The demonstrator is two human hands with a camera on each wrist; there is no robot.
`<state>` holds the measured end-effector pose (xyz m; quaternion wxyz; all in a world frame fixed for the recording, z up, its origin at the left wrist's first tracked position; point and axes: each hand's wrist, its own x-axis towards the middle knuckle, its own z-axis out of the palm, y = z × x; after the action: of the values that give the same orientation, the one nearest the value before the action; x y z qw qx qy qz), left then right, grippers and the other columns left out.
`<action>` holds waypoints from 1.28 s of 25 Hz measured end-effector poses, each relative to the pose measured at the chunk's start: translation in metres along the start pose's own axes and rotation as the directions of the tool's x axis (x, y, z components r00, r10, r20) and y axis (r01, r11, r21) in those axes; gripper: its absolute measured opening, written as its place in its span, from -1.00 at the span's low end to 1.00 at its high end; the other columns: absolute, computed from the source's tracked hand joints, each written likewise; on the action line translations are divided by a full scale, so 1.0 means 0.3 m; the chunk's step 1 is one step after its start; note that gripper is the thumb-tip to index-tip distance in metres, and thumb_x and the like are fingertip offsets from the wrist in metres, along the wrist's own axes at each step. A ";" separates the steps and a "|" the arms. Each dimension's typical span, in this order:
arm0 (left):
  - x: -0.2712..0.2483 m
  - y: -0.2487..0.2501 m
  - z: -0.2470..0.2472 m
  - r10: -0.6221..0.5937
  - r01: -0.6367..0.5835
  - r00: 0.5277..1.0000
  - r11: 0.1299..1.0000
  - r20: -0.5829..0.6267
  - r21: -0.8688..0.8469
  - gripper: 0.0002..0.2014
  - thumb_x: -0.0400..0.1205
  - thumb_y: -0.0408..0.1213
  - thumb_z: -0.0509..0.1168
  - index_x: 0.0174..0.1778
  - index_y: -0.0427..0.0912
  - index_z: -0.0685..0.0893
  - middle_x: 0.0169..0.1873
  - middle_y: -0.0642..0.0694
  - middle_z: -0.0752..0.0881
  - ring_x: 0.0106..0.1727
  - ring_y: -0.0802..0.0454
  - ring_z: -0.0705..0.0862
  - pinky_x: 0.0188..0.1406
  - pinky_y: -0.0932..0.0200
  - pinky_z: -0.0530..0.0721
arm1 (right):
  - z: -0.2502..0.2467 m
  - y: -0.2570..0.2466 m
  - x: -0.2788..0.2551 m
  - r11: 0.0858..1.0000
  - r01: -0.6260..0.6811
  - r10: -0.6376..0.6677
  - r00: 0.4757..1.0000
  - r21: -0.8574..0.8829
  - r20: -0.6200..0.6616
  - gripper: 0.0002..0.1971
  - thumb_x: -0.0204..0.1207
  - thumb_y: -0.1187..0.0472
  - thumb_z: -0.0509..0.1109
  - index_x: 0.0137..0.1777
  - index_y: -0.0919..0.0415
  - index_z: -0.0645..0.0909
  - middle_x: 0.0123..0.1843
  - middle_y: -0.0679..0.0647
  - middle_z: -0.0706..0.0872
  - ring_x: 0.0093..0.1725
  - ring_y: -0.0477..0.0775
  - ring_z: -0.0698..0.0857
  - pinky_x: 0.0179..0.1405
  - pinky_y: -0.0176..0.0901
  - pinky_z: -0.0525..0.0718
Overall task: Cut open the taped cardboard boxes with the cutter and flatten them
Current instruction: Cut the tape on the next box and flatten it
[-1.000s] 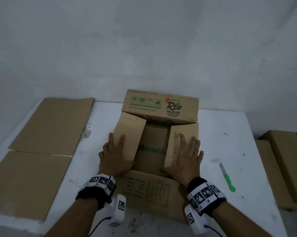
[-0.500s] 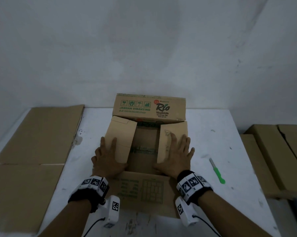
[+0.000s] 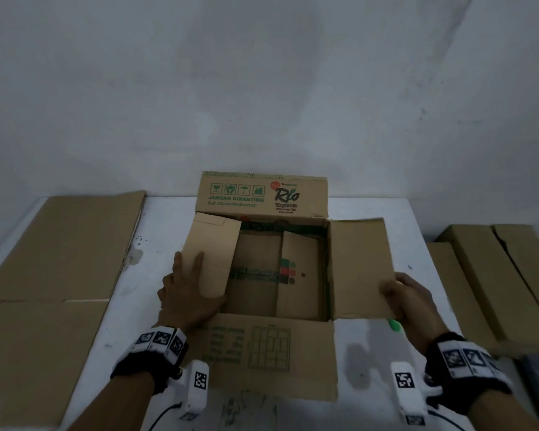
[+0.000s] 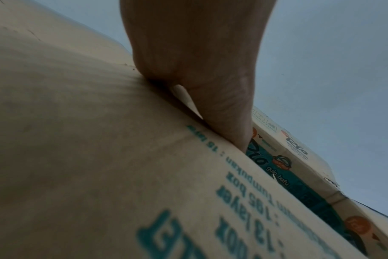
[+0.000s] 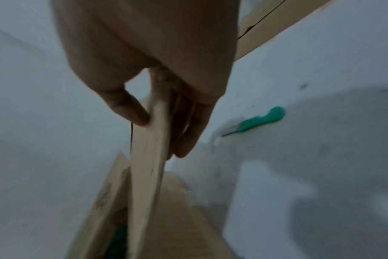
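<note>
Sitting at the middle of the white table (image 3: 370, 377), the printed cardboard box (image 3: 263, 279) is open on top: its far flap stands up, its near flap lies toward the person, and the two side flaps are in the hands. The right hand (image 3: 409, 301) pinches the outer edge of the right flap (image 3: 360, 269), thumb on one face and fingers on the other, as the right wrist view shows, with the flap folded outward. The left hand (image 3: 187, 293) lies with straight fingers flat on the left flap (image 3: 214, 253), pressing it rather than gripping. Corrugated board like this looks light and stiff along its panels but bends readily at the creases, so a hold near a flap's free edge should give the most leverage; pulling hard could tear a corner. The green cutter (image 5: 258, 121) lies on the table just beside the right hand, untouched. Flattened cardboard sheets (image 3: 60, 244) cover the left side, and more boxes (image 3: 495, 275) wait at right.
</note>
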<state>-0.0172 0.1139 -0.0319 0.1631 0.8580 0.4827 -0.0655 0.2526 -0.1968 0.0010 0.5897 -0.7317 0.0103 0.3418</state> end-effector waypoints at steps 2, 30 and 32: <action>0.005 0.003 0.002 0.003 -0.003 1.000 1.000 -0.008 0.007 0.14 0.42 0.37 0.43 0.74 0.22 -0.19 0.72 -0.16 -0.28 0.61 -0.42 0.14 0.53 -0.35 0.27 | -0.038 0.055 0.003 0.978 -0.061 0.043 0.995 -0.197 -0.094 -0.74 0.53 0.24 0.55 0.19 0.15 0.66 0.00 0.32 0.77 -0.05 0.33 0.74 -0.12 0.28 0.81; 0.007 -0.330 -0.175 0.110 -0.062 0.931 0.987 -0.348 0.145 -0.57 0.64 -0.25 0.10 0.37 -0.13 0.71 0.42 -0.29 0.61 0.42 -0.28 0.57 0.43 -0.48 0.32 | 0.275 0.038 0.055 0.377 0.399 -0.412 0.881 -0.836 0.235 -0.45 0.44 0.13 0.52 0.42 0.10 0.44 0.28 0.26 0.47 0.28 0.29 0.41 0.06 0.04 0.55; 0.012 -0.271 -0.127 -0.009 0.015 0.986 0.999 -0.168 0.035 -0.55 0.79 -0.13 0.09 0.61 -0.10 0.46 0.57 -0.21 0.48 0.58 -0.19 0.43 0.59 -0.40 0.16 | 0.268 0.048 0.057 0.418 0.418 -0.430 0.873 -0.807 0.230 -0.46 0.47 0.16 0.51 0.43 0.10 0.45 0.29 0.27 0.48 0.29 0.31 0.44 0.09 0.05 0.56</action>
<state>-0.0861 0.1689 -0.0148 0.1062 0.8602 0.4987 -0.0027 0.2206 -0.1246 -0.0257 0.2334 -0.9021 -0.3349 0.1399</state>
